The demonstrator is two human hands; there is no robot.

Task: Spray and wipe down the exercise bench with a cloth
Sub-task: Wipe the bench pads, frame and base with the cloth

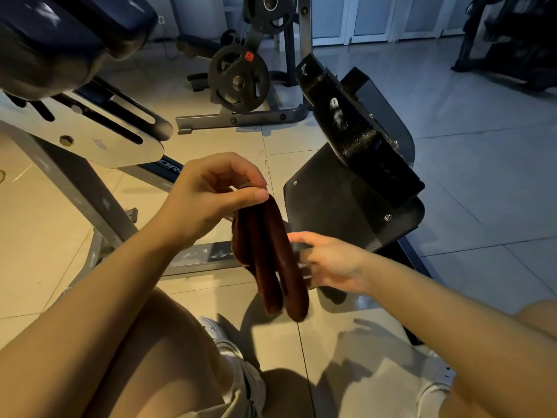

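A dark brown cloth (271, 260) hangs folded in front of me. My left hand (208, 194) pinches its top edge between thumb and fingers. My right hand (328, 260) is beside the cloth's lower half, fingers reaching to its right edge; whether it grips the cloth I cannot tell. The exercise bench has a dark padded cushion (60, 34) at the top left and a grey steel frame (90, 140) running down under my left arm. No spray bottle is in view.
A black footplate assembly (355, 164) stands right of the cloth. A rack with weight plates (238, 76) sits behind on the tiled floor. My knees and white shoes (229, 351) are below. Dark equipment stands at the far right.
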